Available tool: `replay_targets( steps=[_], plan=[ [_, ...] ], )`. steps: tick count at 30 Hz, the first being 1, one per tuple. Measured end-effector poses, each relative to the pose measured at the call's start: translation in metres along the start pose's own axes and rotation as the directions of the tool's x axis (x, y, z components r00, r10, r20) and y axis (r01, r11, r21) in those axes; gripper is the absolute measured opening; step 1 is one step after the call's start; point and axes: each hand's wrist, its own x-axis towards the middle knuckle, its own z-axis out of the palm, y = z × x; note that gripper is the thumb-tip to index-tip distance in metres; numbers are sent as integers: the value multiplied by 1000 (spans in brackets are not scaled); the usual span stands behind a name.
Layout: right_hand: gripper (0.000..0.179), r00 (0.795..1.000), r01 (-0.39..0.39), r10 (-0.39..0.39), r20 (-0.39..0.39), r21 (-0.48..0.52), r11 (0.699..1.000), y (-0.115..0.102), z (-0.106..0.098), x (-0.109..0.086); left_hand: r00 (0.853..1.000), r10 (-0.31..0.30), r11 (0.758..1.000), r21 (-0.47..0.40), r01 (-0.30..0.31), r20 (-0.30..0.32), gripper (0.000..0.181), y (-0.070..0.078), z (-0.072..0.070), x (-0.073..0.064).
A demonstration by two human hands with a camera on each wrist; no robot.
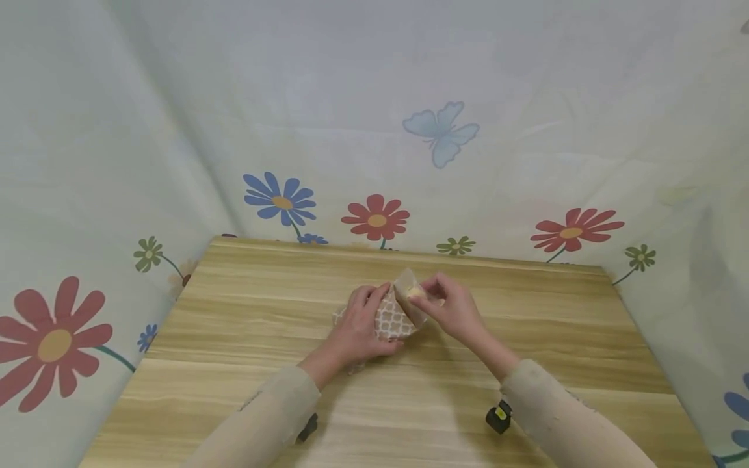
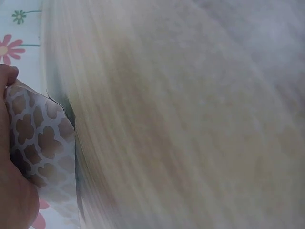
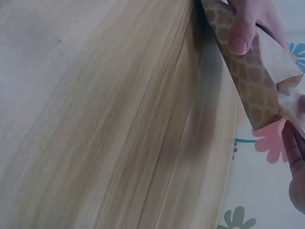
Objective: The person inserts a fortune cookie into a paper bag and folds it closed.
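A small paper bag [image 1: 393,317], tan with a white lattice print, lies tilted over the table, its mouth facing right. My left hand [image 1: 358,328] grips it from the left, thumb on the near side and fingers over the far side. In the left wrist view the printed side of the bag [image 2: 45,136] shows beside the palm. At the mouth, my right hand [image 1: 453,307] pinches a pale, whitish piece [image 1: 414,292] between thumb and fingers; I cannot tell what it is. The right wrist view shows this whitish piece [image 3: 291,102] at the bag's open end, next to the right fingers.
The wood-grain table [image 1: 246,312] spreads around both hands. A pale curtain [image 1: 328,117] printed with flowers and a butterfly hangs behind it and at the sides. A black device with a yellow mark [image 1: 499,416] sits by the right sleeve, another dark one [image 1: 307,428] by the left.
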Motion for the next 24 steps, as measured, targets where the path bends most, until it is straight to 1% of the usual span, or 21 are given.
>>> replay_targets(
  steps=[3, 5, 11, 16, 18, 24],
  plan=[
    [25, 1000, 21, -21, -7, 0, 1000, 2, 3, 0, 1000, 0, 1000, -4, 0, -7, 119, 0, 0, 0],
    [25, 1000, 17, -17, -4, 12, 1000, 4, 5, -1, 1000, -6, 1000, -5, 6, -10, 119, 0, 1, 0],
    [24, 999, -44, 43, 17, 52, 998, 5, 12, -5, 1000, -23, 1000, 3, 23, -15, 120, 0, 3, 0],
    [23, 994, -97, 93, 59, 63, 993, 4, 14, -9, 1000, 6, 1000, 20, -6, -6, 121, 2, 3, -1],
    [22, 992, -111, 106, 64, 80, 991, 3, 14, -10, 1000, 9, 1000, 22, -9, -7, 121, 3, 3, -1],
    [15, 992, -89, 75, 106, 132, 987, -1, 15, -10, 999, -3, 1000, 13, 4, -35, 121, 4, 2, -2]
  ],
)
